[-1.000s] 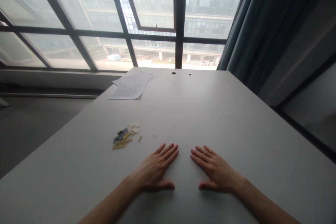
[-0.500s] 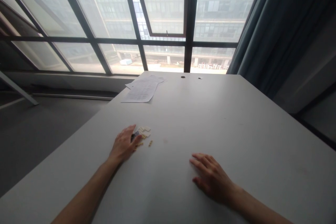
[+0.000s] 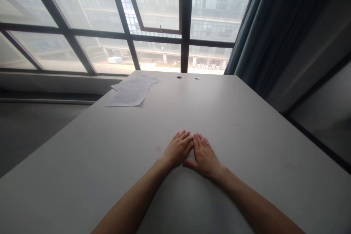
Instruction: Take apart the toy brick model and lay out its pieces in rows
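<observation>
Both of my hands lie side by side on the white table, a little in front of its middle. My left hand lies palm down, its fingers stretched forward and held together. My right hand lies flat beside it, and the fingertips of the two hands touch. Neither hand visibly holds anything. The small pile of cream and dark pieces seen earlier is out of sight; anything under the palms is hidden.
Printed paper sheets lie at the table's far left corner. Two small round holes sit near the far edge. A large window runs behind the table, and a dark curtain hangs at the right.
My left hand went out left to the pile of small pieces, then came back to the centre. My right hand slid in to meet it. The pieces no longer show.
</observation>
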Motion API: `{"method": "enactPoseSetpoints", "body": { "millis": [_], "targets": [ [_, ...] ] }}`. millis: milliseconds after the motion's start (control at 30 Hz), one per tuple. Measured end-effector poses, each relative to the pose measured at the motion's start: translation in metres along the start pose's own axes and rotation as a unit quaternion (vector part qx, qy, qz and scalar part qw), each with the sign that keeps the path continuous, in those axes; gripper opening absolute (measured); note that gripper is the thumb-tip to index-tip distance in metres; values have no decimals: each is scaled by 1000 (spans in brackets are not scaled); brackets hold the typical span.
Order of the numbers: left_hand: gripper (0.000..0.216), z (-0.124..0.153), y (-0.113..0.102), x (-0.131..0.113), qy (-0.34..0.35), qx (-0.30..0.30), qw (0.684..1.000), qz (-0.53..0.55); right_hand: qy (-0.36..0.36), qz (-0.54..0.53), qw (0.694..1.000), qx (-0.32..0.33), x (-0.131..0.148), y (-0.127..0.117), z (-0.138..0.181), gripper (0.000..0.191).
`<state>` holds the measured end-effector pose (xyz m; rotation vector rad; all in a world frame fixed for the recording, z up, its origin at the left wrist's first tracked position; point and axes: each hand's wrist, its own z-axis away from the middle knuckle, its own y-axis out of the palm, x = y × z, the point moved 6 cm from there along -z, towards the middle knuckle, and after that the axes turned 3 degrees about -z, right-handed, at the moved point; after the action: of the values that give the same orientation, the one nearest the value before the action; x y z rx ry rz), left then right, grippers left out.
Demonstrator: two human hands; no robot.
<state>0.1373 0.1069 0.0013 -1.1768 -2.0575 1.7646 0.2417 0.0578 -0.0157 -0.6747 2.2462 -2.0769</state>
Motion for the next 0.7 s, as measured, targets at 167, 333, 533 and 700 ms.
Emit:
{"method": "enactPoseSetpoints", "body": {
  "millis": [167,333,533,700],
  "targets": [
    [42,7,-25,15,-36,-55,997,51,-28,10,999,22,-25,-12,9,94],
    [59,45,-31,30,10,33,999,-23,-43,7,998,35,-22,-14,6,89],
    [71,50,-13,18,8,108,987,-118,-57,13,998,37,-14,-13,-11,83],
    [68,32,-4,19,-2,94,987,-128,-49,15,998,23,-17,-13,-16,71]
  ]
}}
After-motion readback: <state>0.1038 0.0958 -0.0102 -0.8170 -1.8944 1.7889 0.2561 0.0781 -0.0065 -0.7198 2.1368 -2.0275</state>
